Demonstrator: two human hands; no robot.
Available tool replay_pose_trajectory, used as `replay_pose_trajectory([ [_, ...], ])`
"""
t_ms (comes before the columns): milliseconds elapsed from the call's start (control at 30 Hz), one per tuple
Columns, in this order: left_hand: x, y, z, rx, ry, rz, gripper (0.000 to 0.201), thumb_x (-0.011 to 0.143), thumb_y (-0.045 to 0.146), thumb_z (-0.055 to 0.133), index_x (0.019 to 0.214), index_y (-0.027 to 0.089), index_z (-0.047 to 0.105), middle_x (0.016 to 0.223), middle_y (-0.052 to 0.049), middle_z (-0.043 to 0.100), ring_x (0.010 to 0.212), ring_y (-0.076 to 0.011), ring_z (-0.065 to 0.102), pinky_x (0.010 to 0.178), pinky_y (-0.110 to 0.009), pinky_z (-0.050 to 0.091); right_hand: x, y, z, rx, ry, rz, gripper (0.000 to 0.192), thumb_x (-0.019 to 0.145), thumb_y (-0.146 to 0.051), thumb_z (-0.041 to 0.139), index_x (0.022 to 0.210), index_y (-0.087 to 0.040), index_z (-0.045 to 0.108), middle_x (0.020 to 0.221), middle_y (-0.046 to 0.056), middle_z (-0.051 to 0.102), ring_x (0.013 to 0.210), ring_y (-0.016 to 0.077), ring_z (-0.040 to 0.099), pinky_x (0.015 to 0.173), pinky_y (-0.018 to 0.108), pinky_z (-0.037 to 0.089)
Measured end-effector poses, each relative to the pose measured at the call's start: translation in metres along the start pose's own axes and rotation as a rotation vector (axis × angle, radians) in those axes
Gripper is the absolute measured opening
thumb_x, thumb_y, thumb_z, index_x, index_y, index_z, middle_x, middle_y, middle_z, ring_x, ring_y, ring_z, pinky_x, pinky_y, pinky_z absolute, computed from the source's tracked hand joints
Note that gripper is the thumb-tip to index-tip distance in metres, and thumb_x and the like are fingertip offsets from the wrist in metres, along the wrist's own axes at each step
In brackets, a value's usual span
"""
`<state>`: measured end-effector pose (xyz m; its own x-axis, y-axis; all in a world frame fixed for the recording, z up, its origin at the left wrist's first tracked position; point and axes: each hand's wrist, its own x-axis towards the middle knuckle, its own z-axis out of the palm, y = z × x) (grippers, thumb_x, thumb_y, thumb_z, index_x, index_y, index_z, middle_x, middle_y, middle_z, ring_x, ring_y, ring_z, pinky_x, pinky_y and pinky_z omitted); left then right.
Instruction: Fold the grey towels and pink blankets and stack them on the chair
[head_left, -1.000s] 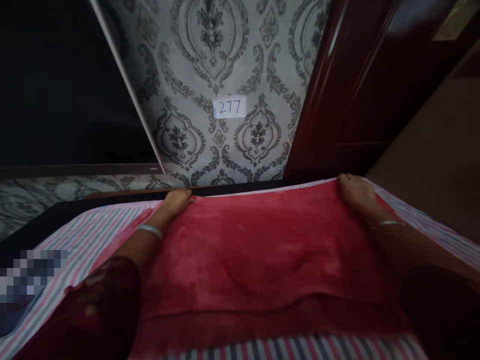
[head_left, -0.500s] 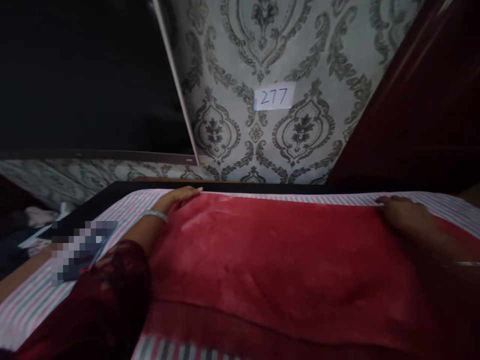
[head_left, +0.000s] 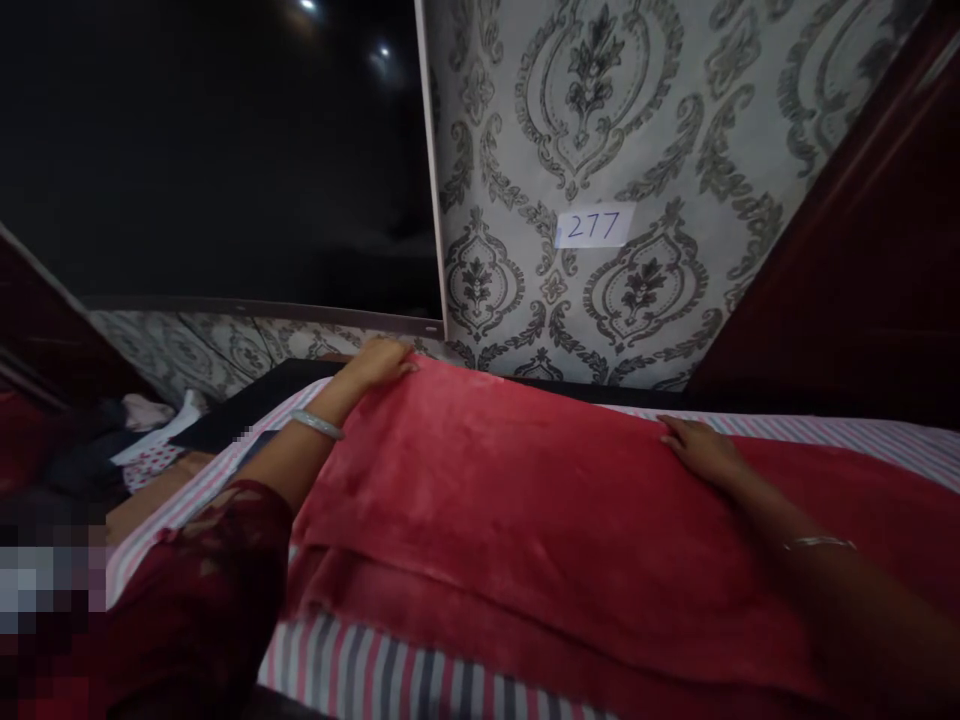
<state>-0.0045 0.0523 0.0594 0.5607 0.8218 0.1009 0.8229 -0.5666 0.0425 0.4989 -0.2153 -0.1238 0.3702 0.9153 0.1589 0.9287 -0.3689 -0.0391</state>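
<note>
A red plush blanket [head_left: 517,480] lies folded in layers over a striped sheet [head_left: 390,670]. My left hand [head_left: 382,362], with a pale bangle on its wrist, is closed on the blanket's far left corner and holds that corner slightly raised. Along the far edge, to the right, my right hand [head_left: 705,452] rests on the blanket with its fingers slightly apart; a thin bracelet circles that wrist. The blanket's far edge slopes down from my left hand to my right. Its near edge shows a lower layer above the stripes.
A large dark screen [head_left: 225,150] hangs at the left of a patterned wall [head_left: 487,200]. A paper marked 277 [head_left: 595,227] is stuck there. Dark red panelling [head_left: 862,270] stands right. Clothes [head_left: 146,412] and another person's forearm [head_left: 150,490] are at left, partly pixelated.
My left hand has lifted the blanket's far left corner a little. My right hand has shifted left along the far edge. The view has turned slightly left.
</note>
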Motion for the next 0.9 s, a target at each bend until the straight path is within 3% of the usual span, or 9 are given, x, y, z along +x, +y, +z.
replay_pose_trajectory([
  [100,0.004,0.004,0.009,0.051,0.037,0.008,0.024,0.088,0.033,0.061,0.105,0.017,0.068,0.125,-0.017,0.066,0.131,-0.0356,0.051,0.114,-0.046,0.031,-0.006,0.002,0.008,-0.015,0.063,0.024,0.053,0.097,-0.034,0.037,0.142,-0.014,0.055,0.133,0.017,0.065,0.122,0.0332,0.06,0.1,0.05,0.05],
  [267,0.001,0.006,0.066,-0.017,-0.003,-0.117,0.031,0.086,0.014,0.057,0.116,0.013,0.067,0.133,-0.021,0.062,0.133,-0.034,0.051,0.113,-0.05,0.034,-0.018,-0.009,-0.002,-0.031,0.134,0.093,0.053,0.096,-0.03,0.035,0.142,-0.011,0.054,0.138,0.02,0.06,0.127,0.035,0.056,0.1,0.054,0.05],
  [367,-0.009,-0.011,0.082,-0.143,-0.034,-0.256,0.046,0.087,0.02,0.06,0.132,0.012,0.058,0.14,-0.022,0.057,0.132,-0.0315,0.053,0.107,-0.041,0.042,-0.035,-0.023,-0.012,-0.009,0.145,0.04,0.053,0.093,-0.028,0.041,0.141,-0.011,0.055,0.142,0.02,0.057,0.129,0.0362,0.055,0.102,0.054,0.05],
  [433,-0.02,-0.026,0.082,-0.246,-0.055,-0.336,0.052,0.089,0.026,0.058,0.139,0.012,0.052,0.143,-0.02,0.057,0.132,-0.0282,0.055,0.103,-0.033,0.045,-0.056,-0.039,-0.016,0.074,0.153,-0.104,0.051,0.092,-0.029,0.044,0.138,-0.014,0.059,0.14,0.018,0.059,0.128,0.0343,0.057,0.103,0.052,0.051],
  [567,-0.062,-0.05,0.074,-0.461,-0.1,-0.453,0.043,0.092,0.035,0.052,0.127,0.013,0.062,0.132,-0.015,0.066,0.118,-0.0251,0.065,0.089,-0.026,0.051,-0.127,-0.088,-0.018,0.296,0.1,-0.443,0.047,0.098,-0.038,0.042,0.139,-0.023,0.059,0.144,0.011,0.058,0.128,0.0283,0.059,0.105,0.047,0.052],
  [633,-0.09,-0.055,0.073,-0.569,-0.115,-0.493,0.04,0.09,0.04,0.054,0.116,0.014,0.068,0.118,-0.012,0.073,0.104,-0.0242,0.07,0.078,-0.026,0.054,-0.17,-0.112,-0.018,0.349,0.078,-0.537,0.048,0.099,-0.042,0.042,0.142,-0.027,0.057,0.148,0.01,0.055,0.131,0.0277,0.057,0.106,0.048,0.052],
  [767,-0.144,-0.057,0.079,-0.757,-0.105,-0.553,0.039,0.076,0.05,0.071,0.093,0.015,0.07,0.093,-0.009,0.076,0.089,-0.0248,0.071,0.065,-0.025,0.053,-0.234,-0.138,-0.02,0.309,0.062,-0.608,0.057,0.096,-0.051,0.05,0.15,-0.032,0.049,0.154,0.009,0.048,0.136,0.0312,0.052,0.107,0.053,0.049],
  [900,-0.177,-0.054,0.09,-0.927,-0.038,-0.612,0.045,0.063,0.042,0.085,0.094,0.017,0.065,0.098,-0.009,0.074,0.095,-0.0243,0.07,0.069,-0.024,0.053,-0.254,-0.135,-0.018,0.229,0.136,-0.589,0.059,0.096,-0.052,0.05,0.152,-0.031,0.046,0.152,0.009,0.051,0.132,0.0311,0.055,0.104,0.052,0.052],
])
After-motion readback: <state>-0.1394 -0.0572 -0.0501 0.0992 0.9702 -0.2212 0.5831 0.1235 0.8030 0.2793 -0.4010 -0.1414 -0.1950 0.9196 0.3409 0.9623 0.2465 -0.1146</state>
